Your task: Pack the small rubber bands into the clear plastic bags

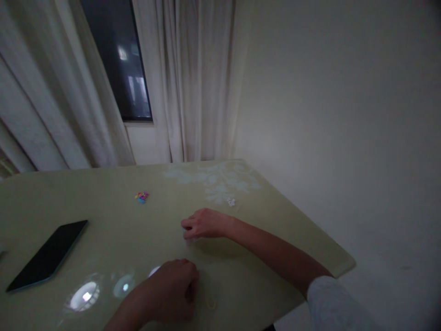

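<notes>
"How far along do things look from your end?"

"I see two small separate piles on the table [113, 184]: bright pieces [141, 197] at far left, white pieces [231, 202] at far right. I can't judge what share is done or left."

"And the hands?"

"My right hand [205, 223] pinches a pale, see-through thing [189, 239] between the piles, nearer me. My left hand [174, 287] is curled, near side; I can't tell if it holds anything. A pale loop [211, 305] lies just right of it."
</notes>
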Demonstrator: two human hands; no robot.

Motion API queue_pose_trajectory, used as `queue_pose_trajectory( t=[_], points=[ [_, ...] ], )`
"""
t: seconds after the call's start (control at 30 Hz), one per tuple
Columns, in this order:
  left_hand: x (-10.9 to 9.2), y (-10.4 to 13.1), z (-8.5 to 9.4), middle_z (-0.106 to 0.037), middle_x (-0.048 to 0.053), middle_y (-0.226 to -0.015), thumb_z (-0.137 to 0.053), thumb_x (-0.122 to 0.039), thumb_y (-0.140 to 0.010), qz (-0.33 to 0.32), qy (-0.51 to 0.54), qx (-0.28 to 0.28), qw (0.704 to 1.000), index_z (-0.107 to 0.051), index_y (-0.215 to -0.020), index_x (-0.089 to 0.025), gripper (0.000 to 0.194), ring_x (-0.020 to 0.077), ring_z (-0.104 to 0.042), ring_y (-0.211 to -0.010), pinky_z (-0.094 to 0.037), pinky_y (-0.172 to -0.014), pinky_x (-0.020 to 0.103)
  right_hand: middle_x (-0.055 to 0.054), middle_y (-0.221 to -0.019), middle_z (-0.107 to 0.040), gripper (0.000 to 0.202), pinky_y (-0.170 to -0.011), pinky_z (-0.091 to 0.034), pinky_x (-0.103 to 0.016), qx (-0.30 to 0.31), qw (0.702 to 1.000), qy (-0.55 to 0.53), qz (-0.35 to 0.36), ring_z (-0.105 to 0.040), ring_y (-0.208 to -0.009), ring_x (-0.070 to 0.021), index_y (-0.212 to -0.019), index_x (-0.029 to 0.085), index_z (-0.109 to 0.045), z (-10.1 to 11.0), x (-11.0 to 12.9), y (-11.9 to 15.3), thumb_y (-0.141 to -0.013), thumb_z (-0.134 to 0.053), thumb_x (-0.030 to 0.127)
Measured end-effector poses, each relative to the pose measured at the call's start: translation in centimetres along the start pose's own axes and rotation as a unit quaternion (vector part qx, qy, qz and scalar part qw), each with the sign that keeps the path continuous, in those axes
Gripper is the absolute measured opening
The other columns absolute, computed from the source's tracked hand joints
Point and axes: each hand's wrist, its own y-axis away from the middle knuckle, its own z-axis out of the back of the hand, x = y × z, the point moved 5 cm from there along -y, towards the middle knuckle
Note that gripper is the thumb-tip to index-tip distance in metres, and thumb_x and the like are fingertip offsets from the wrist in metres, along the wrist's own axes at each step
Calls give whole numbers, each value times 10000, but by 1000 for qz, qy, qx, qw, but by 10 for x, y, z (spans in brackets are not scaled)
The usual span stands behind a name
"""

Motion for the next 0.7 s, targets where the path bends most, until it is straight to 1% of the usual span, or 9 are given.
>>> queue_pose_trajectory(
  t=[0.13, 0.27, 0.37, 0.5, 0.6, 0.7],
  points=[
    [1, -1, 8, -726, 42, -832, -615, -197, -641, 10, 40, -9, 999, -702, -760, -215, 149, 239, -641, -761, -444, -658, 315, 6, -1001, -642, 110, -547, -285, -294, -6, 1000, -5, -14, -524, -719, -139, -1003, 250, -696, -3, -2, 1, -1043, -593, 247],
    [-1, -3, 17, -702, 2, -749, -594, -166, -646, -10, 109, 4, 994, -689, -744, -202, 142, 187, -630, -689, -416, -576, 253, 11, -1006, -644, 91, -539, -287, -290, -9, 1000, -11, -18, -536, -719, -134, -1023, 258, -693, -6, -4, 2, -1037, -603, 249],
    [0, -6, 17, -687, -15, -712, -580, -150, -661, -31, 130, 2, 991, -673, -754, -192, 139, 158, -607, -628, -382, -537, 240, 15, -1002, -646, 92, -534, -290, -291, -17, 999, -14, -24, -535, -714, -133, -1006, 264, -696, -6, -4, 1, -1032, -609, 250],
    [1, -7, 17, -677, -25, -704, -564, -141, -680, -44, 146, 2, 988, -673, -768, -191, 149, 146, -595, -626, -384, -546, 234, 10, -1000, -658, 115, -539, -321, -293, -9, 999, -27, -33, -548, -728, -142, -971, 258, -700, -6, -5, 0, -1026, -606, 220],
    [2, -3, 24, -670, -21, -715, -558, -135, -677, -42, 171, 8, 984, -693, -808, -185, 195, 148, -591, -650, -390, -564, 231, -23, -1038, -674, 113, -589, -384, -283, -17, 995, -55, -87, -593, -794, -148, -1025, 225, -703, -2, -8, 7, -1032, -593, 200],
    [9, 0, 33, -697, 5, -769, -569, -150, -694, -30, 188, 4, 982, -729, -876, -176, 244, 172, -629, -711, -431, -614, 240, -56, -1079, -692, 154, -687, -441, -267, -59, 978, -109, -166, -633, -869, -156, -1110, 204, -710, 5, -7, 25, -1045, -571, 197]
  ],
)
